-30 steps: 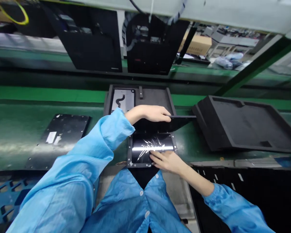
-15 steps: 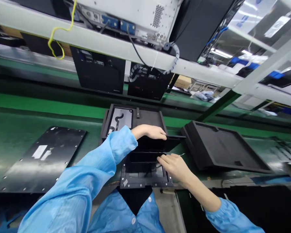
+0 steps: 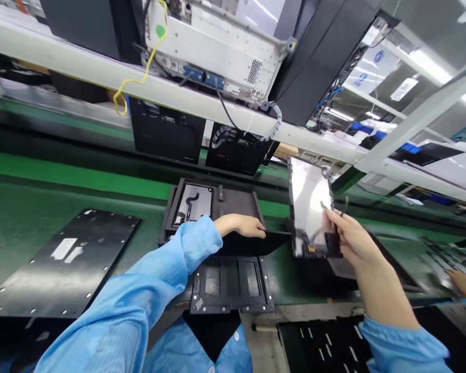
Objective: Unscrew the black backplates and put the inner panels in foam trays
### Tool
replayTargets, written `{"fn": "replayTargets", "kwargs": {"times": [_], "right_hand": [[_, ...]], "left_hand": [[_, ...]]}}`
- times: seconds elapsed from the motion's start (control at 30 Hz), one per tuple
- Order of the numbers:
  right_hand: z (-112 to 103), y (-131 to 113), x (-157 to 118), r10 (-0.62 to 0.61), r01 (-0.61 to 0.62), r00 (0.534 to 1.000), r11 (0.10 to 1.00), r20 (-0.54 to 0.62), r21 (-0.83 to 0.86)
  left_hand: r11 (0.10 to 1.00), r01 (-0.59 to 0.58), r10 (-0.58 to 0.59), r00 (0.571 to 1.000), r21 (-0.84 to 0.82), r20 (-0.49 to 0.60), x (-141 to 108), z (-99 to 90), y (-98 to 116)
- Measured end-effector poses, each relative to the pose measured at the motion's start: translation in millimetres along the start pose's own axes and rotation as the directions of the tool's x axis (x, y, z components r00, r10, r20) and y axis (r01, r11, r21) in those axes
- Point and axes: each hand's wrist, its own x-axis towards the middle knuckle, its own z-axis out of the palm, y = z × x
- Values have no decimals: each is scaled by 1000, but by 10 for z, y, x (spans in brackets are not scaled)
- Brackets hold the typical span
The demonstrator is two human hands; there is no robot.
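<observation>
My left hand point(image 3: 244, 226) is closed over the upper edge of a black lid plate point(image 3: 274, 242), which stands tilted up. In front of the lid lies a black fixture frame point(image 3: 233, 306) with rectangular recesses and small studs along its rim. My right hand point(image 3: 353, 235) grips, by its right edge, a thin screen panel point(image 3: 309, 191) with a shiny silver back, dark edges and a small flex cable. The panel is held up in the air to the right of the lid. Behind the lid, a black foam tray point(image 3: 238, 199) holds another silver-backed panel point(image 3: 202, 199) on its left side.
A black plate point(image 3: 68, 259) with white labels lies at left on the green bench. Another dark tray point(image 3: 392, 259) is partly hidden behind my right arm. Above runs a shelf beam point(image 3: 202, 103) with equipment and cables. A co-worker's hand point(image 3: 464, 284) is at far right.
My right hand has drawn the screen panel up and to the right, away from the fixture, turning its silver back into view. My left hand still holds the lid up.
</observation>
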Motion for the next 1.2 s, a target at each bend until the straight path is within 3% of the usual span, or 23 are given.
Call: {"fn": "replayTargets", "kwargs": {"times": [0.07, 0.2, 0.33, 0.47, 0.57, 0.67, 0.77, 0.87, 0.93, 1.0, 1.13, 1.2], "right_hand": [[129, -11, 311, 70, -70, 997, 998, 43, 2], [555, 104, 821, 156, -134, 978, 979, 141, -152], [921, 265, 1157, 166, -107, 976, 928, 140, -356], [1142, 231, 1370, 86, 8, 989, 784, 121, -621], [1384, 134, 1411, -8, 125, 988, 635, 155, -763], [1769, 71, 1337, -57, 244, 966, 514, 251, -822], [2177, 34, 1187, -66, 369, 922, 449, 382, -814], [2399, -26, 999, -101, 462, 879, 421, 466, -780], [2378, -80, 863, -135, 506, 856, 408, 498, -760], [2220, -126, 724, -166, 533, 842, 397, 513, -747], [1616, -63, 483, -196, 517, 855, 405, 481, -754], [1255, 109, 393, -205, 468, 882, 478, 424, -743]], "left_hand": [[1000, 8, -9, 1000, 25, 7, -30, 16, 44], [998, 6, -7, 1000, 69, 15, -78, 49, 125], [993, 7, -10, 1000, 117, 26, -111, 76, 204], [989, 18, -20, 1000, 149, 17, -132, 94, 256], [985, 37, -41, 999, 167, 17, -128, 99, 260], [985, 37, -40, 999, 171, 13, -113, 112, 247], [983, 44, -44, 999, 176, 1, -111, 144, 245], [982, 64, -62, 998, 178, -15, -132, 190, 275], [981, 59, -57, 998, 185, -19, -162, 228, 313], [979, 34, -26, 999, 203, -41, -209, 286, 365], [959, -14, 55, 989, 283, -137, -347, 555, 490], [935, -11, 80, 981, 355, -180, -404, 818, 543]]}}
